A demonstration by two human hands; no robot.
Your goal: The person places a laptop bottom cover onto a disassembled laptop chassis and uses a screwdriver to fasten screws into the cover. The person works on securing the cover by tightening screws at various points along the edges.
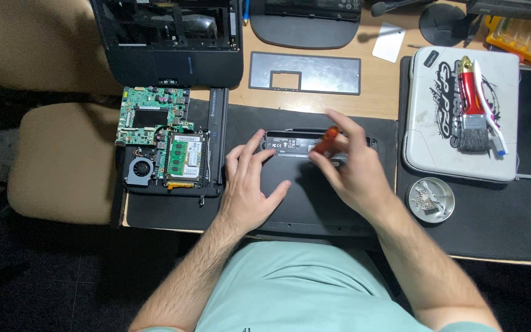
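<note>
A black laptop base (314, 203) lies underside up on the dark mat in front of me. My left hand (250, 184) rests flat on its left part, fingers spread and touching the casing near the label strip. My right hand (348, 163) is closed around an orange-handled screwdriver (326, 140), whose tip points down at the top edge of the base. The hand is blurred.
A green circuit board with fan and memory module (161, 138) sits to the left. A metal plate (305, 72) and an opened laptop shell (170, 40) lie at the back. To the right: a white case (437, 110) carrying a red-handled brush (471, 104), and a round screw dish (430, 200).
</note>
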